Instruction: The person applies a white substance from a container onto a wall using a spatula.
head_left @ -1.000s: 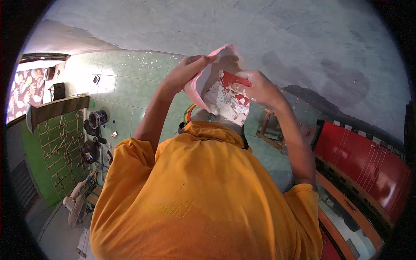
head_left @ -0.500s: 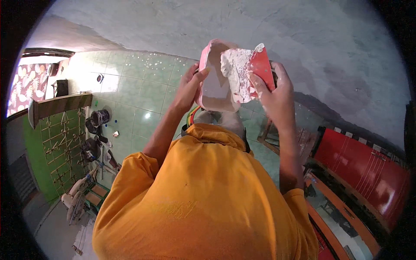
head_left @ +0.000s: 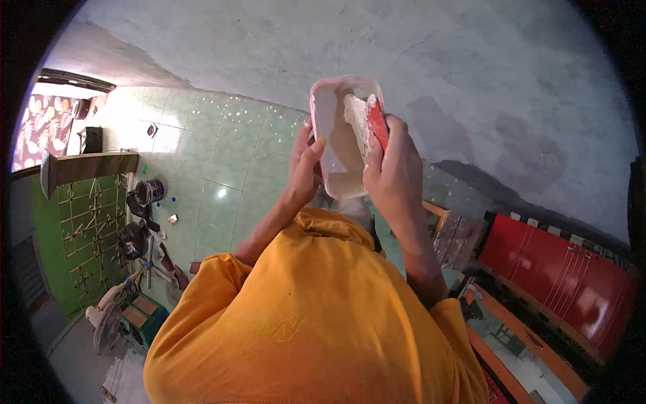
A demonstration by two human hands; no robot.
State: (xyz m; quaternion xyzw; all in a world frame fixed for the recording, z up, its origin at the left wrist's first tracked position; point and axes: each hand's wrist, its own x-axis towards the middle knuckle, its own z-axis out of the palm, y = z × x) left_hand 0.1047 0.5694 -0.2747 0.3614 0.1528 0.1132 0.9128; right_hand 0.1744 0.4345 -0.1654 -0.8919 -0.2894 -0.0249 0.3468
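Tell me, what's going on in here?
A person in an orange shirt is standing near a grey wall, handling a tub and a flat tool. The left hand grips the pink-rimmed tub by its left side. The right hand holds the red flat tool over the tub's right side, with thick white paste clinging to it. White specks dot the green tiled floor, and a dark bucket is off to the left.

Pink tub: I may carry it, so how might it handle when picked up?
Probably light: the left hand grips the tub by one side. Likely fairly stiff, as its outline looks even. Perhaps slippery if smeared, since white paste coats the red scraper near its right edge.
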